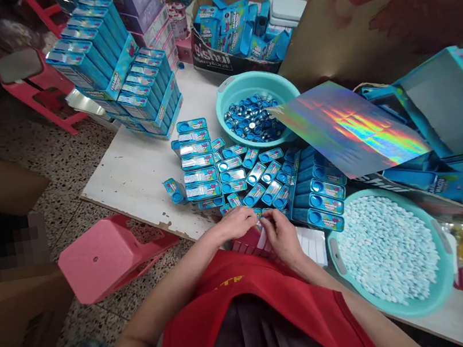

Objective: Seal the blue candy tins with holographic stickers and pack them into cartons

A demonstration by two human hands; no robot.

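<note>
My left hand (237,222) is at the table's near edge, its fingers bent and pressed together over something small. Close beside it on the right, my right hand (283,236) has thumb and fingers drawn into a pinch. What either one grips is hidden by the fingers. Just beyond them lie many small blue candy tins (254,194) with round openings, loosely spread. A neat block of tins (198,161) stands behind my left hand. Right of my right hand is a row of taller blue tins (325,204). A red and white box (263,241) sits partly under my hands.
A turquoise basin (222,111) holds blue round caps. Another basin (450,274) at right is full of pale blue candies. Stacked display boxes (131,84) stand back left. A carton (205,55) holds folded packaging. A shiny sheet (355,126) overhangs. A pink stool (100,257) stands left.
</note>
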